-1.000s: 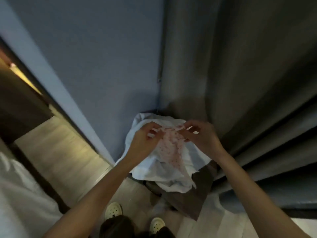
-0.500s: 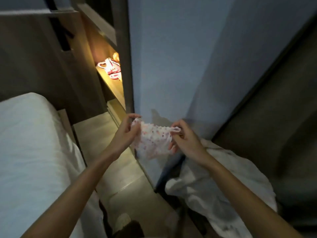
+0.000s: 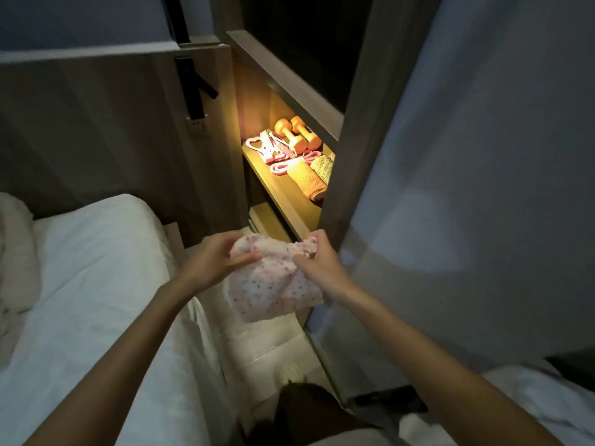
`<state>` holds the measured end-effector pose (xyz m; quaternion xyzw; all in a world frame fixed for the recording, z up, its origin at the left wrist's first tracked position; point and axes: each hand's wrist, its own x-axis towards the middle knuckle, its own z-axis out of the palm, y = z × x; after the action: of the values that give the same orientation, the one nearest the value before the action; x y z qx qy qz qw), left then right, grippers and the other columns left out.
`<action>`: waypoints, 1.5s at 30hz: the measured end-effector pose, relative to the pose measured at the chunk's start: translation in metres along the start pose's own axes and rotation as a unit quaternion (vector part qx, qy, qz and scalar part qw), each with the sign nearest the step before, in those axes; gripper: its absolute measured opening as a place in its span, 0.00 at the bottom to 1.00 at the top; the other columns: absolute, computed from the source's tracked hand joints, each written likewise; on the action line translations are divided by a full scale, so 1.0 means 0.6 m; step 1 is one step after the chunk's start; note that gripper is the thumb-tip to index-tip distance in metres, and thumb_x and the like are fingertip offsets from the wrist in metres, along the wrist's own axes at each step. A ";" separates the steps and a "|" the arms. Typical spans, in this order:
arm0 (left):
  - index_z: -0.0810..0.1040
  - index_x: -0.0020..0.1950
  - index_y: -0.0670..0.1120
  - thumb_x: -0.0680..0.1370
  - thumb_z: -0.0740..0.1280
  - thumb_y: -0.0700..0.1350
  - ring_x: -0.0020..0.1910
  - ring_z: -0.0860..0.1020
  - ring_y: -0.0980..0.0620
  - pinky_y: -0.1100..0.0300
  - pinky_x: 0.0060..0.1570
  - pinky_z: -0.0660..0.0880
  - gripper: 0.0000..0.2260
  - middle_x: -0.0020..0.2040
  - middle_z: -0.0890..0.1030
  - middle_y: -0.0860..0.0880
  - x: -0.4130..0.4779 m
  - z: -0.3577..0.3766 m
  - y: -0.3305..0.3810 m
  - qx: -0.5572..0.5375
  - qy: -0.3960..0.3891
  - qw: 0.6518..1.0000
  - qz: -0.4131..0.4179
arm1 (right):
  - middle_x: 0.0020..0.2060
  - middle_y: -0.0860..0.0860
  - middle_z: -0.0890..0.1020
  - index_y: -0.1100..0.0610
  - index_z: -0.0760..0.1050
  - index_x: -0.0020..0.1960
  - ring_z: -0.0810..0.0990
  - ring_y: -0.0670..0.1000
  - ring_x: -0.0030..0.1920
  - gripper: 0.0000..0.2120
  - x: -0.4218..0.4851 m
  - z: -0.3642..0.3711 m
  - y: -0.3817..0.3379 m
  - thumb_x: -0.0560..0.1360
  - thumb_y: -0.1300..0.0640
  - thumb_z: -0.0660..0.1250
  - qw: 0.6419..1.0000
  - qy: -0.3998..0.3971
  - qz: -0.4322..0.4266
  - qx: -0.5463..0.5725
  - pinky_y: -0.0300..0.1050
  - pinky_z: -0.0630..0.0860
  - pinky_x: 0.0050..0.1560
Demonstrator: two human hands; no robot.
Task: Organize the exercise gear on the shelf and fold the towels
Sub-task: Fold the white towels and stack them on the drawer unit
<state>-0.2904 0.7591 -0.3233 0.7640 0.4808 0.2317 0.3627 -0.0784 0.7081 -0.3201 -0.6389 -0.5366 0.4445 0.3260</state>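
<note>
One small white towel dotted with pink is held in the air by two bare hands, just below a lit wooden shelf. Its upper edge is pinched between the thumb and fingers of the left hand, and a bunched corner is gripped in the curled right hand. On the shelf are seen two orange dumbbells, two rolled woven towels and a pink skipping rope.

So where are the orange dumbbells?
The orange dumbbells lie at the back of the lit shelf, upper centre of the head view, behind the rolled towels.
</note>
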 end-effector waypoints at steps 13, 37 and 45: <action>0.75 0.47 0.48 0.73 0.71 0.51 0.40 0.77 0.51 0.51 0.41 0.77 0.10 0.41 0.79 0.50 0.407 -0.159 -0.198 0.122 0.027 0.992 -0.031 | 0.47 0.49 0.76 0.53 0.71 0.54 0.77 0.49 0.49 0.05 0.428 0.045 -0.027 0.79 0.58 0.63 0.982 0.104 0.135 0.080 0.39 0.76 0.45; 0.75 0.49 0.43 0.76 0.69 0.46 0.42 0.78 0.49 0.55 0.40 0.75 0.08 0.45 0.79 0.46 0.909 -0.105 -0.277 0.159 -0.254 0.929 0.218 | 0.48 0.53 0.80 0.60 0.77 0.54 0.81 0.53 0.50 0.08 0.676 0.029 0.030 0.80 0.59 0.62 0.793 0.468 0.304 0.245 0.40 0.78 0.48; 0.76 0.46 0.44 0.74 0.69 0.39 0.34 0.74 0.56 0.64 0.31 0.67 0.03 0.39 0.77 0.49 0.947 -0.060 -0.308 0.072 -0.231 0.920 0.309 | 0.40 0.50 0.79 0.54 0.76 0.58 0.75 0.46 0.34 0.09 0.654 0.078 0.057 0.79 0.61 0.62 0.805 0.562 0.166 0.095 0.31 0.69 0.29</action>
<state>-0.1757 1.3347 -0.4414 0.9310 0.1390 0.1142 0.3177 -0.0962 1.0809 -0.4547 -0.8220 -0.1007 0.1035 0.5509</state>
